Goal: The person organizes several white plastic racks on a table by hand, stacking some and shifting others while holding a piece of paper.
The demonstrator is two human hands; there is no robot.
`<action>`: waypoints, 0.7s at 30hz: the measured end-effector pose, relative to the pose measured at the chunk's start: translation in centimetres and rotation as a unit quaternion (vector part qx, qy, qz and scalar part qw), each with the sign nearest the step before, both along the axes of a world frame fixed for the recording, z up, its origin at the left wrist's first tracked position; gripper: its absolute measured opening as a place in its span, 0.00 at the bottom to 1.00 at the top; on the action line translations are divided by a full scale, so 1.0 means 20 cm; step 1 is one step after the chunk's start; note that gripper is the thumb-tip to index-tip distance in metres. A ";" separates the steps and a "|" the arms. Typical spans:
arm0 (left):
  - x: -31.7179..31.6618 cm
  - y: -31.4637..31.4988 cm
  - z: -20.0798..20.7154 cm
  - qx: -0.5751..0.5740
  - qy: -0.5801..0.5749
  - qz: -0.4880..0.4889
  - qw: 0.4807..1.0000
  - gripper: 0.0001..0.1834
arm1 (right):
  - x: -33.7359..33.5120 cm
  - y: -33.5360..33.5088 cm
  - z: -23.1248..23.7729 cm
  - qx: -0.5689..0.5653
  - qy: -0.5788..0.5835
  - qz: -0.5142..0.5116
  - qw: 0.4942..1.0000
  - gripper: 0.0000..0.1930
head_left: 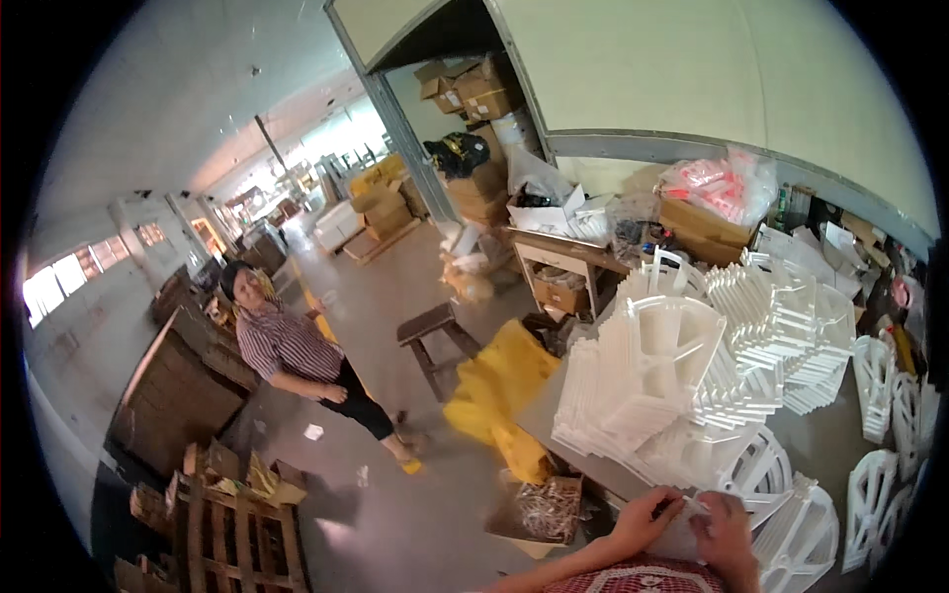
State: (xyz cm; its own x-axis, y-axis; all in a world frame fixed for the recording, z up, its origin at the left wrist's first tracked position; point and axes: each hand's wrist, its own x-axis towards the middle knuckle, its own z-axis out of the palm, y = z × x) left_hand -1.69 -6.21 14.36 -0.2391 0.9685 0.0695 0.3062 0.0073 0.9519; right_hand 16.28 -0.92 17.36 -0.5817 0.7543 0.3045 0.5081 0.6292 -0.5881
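A workshop floor is seen from above through a wide, curved lens. At the lower edge, just right of centre, both of the wearer's hands are brought together over a small white plastic piece (692,524). The left hand (647,519) is curled around its near side, and the right hand (727,529) is closed over its far side, so the piece is pinched between them, probably so that it can be worked on close to the body. Its exact shape cannot be made out, since most of it is covered by the fingers.

Directly beyond the hands, a large heap of white plastic frames (682,385) is spread over a grey worktable (539,410). The frames are stacked in fanned rows leaning on one another, which seems to keep them within easy reach. To the right of the heap, more white arched parts (875,385) are stood on edge.

Left of the heap, yellow sheeting (499,390) is draped on the floor, and beyond it a dark wooden stool (435,331) stands. Just left of the hands, an open cardboard box (539,509) of pale scraps is set low beside the table. Further left of the heap, a person in a striped shirt (292,351) stands on the concrete floor. Behind the heap, cardboard boxes (474,89) are piled against a doorway.
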 end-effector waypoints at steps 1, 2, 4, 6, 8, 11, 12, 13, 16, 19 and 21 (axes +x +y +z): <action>-0.01 -0.01 -0.06 0.033 0.010 0.013 0.999 0.10 | -0.04 -0.01 -0.03 0.005 0.006 0.011 1.000 0.15; -0.01 0.00 -0.08 0.067 0.023 0.022 0.997 0.10 | -0.05 -0.01 -0.05 0.011 0.016 0.018 1.000 0.13; -0.05 -0.03 -0.08 0.007 0.007 0.015 1.000 0.10 | -0.09 -0.01 -0.06 0.017 0.026 0.026 0.999 0.11; -0.05 -0.06 -0.07 -0.033 0.021 0.031 0.999 0.11 | -0.12 -0.02 -0.05 0.015 0.026 0.018 0.999 0.09; -0.06 -0.04 -0.02 -0.039 -0.012 0.011 0.999 0.11 | -0.15 -0.01 -0.03 0.052 0.037 0.012 0.998 0.08; -0.07 -0.04 -0.01 -0.038 -0.043 0.012 0.998 0.11 | -0.18 -0.01 0.00 0.099 0.040 0.011 0.994 0.08; -0.06 -0.05 -0.03 -0.034 -0.055 0.017 0.998 0.11 | -0.18 -0.01 0.00 0.109 0.040 0.012 0.993 0.08; -0.06 -0.06 -0.04 -0.033 -0.067 0.021 0.997 0.11 | -0.19 -0.02 -0.01 0.117 0.040 0.011 0.992 0.09; -0.07 -0.07 -0.09 0.013 -0.069 0.040 0.997 0.09 | -0.22 -0.02 0.01 0.144 0.043 0.024 0.988 0.09; -0.07 -0.03 -0.13 -0.013 -0.171 0.012 0.985 0.09 | -0.21 0.00 -0.02 0.168 0.048 0.016 0.984 0.08; -0.07 -0.01 -0.14 -0.031 -0.241 -0.006 0.970 0.09 | -0.20 0.00 0.01 0.191 0.016 0.015 0.981 0.07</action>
